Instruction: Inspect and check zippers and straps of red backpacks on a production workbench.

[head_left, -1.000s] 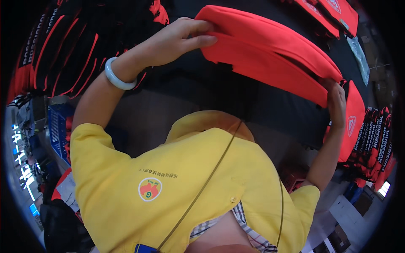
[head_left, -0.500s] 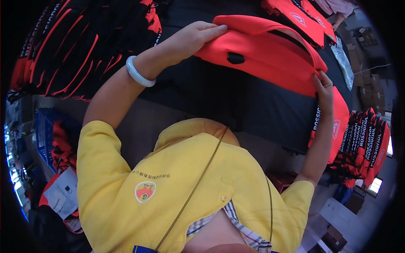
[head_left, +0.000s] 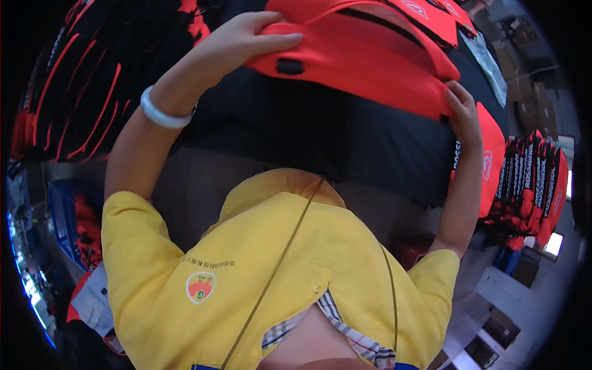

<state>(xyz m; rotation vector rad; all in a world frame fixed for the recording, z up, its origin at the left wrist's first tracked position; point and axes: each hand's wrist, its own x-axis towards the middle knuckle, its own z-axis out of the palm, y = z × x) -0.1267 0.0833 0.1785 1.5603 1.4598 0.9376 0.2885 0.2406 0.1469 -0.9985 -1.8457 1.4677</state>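
Observation:
A red fabric bag [head_left: 364,68] is stretched between my hands above a table with a dark cover [head_left: 271,117]. A long opening with a dark inside runs along its upper part, and a black tab [head_left: 290,66] sits on its near face. My left hand [head_left: 259,38] pinches the bag's left end between thumb and fingers. At the right end, my right hand [head_left: 464,114] grips the edge with bent fingers, beside a small black piece at the lower corner. The bag's far side is partly cut off by the upper edge of the view.
Black bags with red trim [head_left: 80,92] are heaped at the left. More red bags [head_left: 425,18] lie at the far right, near a clear plastic bag [head_left: 487,65]. A stack of red-and-black bags [head_left: 536,185] stands right. A blue crate [head_left: 63,213] is low on the left.
Both hands have moved the red bag a little up and to the left in the view. My left hand's fingers are more spread over the bag's end. The whole view has also shifted.

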